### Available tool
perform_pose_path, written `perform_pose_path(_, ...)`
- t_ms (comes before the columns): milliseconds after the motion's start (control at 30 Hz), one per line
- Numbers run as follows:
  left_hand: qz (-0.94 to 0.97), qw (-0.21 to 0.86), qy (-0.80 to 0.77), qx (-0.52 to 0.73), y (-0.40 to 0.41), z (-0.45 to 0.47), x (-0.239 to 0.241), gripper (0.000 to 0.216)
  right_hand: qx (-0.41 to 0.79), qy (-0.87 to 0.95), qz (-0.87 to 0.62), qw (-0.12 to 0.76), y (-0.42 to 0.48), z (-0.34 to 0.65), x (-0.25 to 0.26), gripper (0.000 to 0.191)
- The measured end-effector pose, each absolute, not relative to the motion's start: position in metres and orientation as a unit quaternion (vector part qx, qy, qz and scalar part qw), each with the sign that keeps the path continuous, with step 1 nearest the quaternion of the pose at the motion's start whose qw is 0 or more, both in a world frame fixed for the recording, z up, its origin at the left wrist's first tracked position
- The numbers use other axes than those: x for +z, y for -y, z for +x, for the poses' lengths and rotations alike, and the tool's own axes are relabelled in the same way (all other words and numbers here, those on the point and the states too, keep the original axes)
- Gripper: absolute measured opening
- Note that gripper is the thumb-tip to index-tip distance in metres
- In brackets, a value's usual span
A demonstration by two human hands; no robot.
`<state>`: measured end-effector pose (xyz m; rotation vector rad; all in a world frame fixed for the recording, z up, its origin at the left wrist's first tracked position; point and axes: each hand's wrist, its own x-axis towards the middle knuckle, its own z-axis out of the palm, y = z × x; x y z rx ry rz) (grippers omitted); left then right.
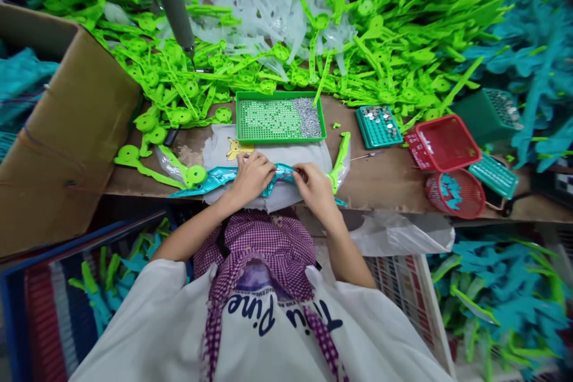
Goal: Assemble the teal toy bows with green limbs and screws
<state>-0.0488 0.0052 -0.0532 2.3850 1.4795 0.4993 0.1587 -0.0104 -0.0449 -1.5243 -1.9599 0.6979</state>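
Head view: a brown surface (387, 188) stretches across the workspace, its far side heaped with lime-green plastic parts (434, 30). A brown cardboard box (67, 131) stands at the left, and a green perforated rectangular tray (264, 138) with small silver pieces (308, 116) sits beyond the person's hands. At the near edge, over a pale cloth (308, 156), is a long glossy teal plastic piece (283, 172). Its long axis runs left to right, roughly along that edge, a tapered tip pointing left. The left hand's (253, 178) bent fingers grasp it near the middle; the right hand's (314, 190) fingers pinch it farther right.
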Motion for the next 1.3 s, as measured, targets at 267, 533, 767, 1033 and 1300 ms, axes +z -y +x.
perform_pose_path(267, 0.869, 0.051, -0.468, 0.151, 0.012, -0.052, -0.052, 0.021, 0.323, 0.788, -0.492, 0.18, -0.054, 0.147, -0.039, 0.019)
perform_pose_path(533, 0.895, 0.06, -0.424, 0.123, 0.001, -0.057, -0.049, 0.022, 0.409, 0.794, -0.419, 0.166, -0.08, 0.122, -0.029, 0.023)
perform_pose_path(767, 0.786, 0.261, -0.543, 0.137, -0.017, -0.058, -0.056, 0.018, 0.431, 0.75, -0.47, 0.177, -0.081, 0.135, -0.033, 0.015)
perform_pose_path(1033, 0.853, 0.114, -0.493, 0.128, -0.001, -0.053, -0.051, 0.022, 0.323, 0.773, -0.51, 0.195, -0.079, 0.14, -0.052, 0.017)
perform_pose_path(1300, 0.951, -0.033, -0.305, 0.028, -0.001, -0.046, -0.036, 0.03, 0.407, 0.793, -0.42, 0.17, -0.087, 0.116, -0.044, 0.023)
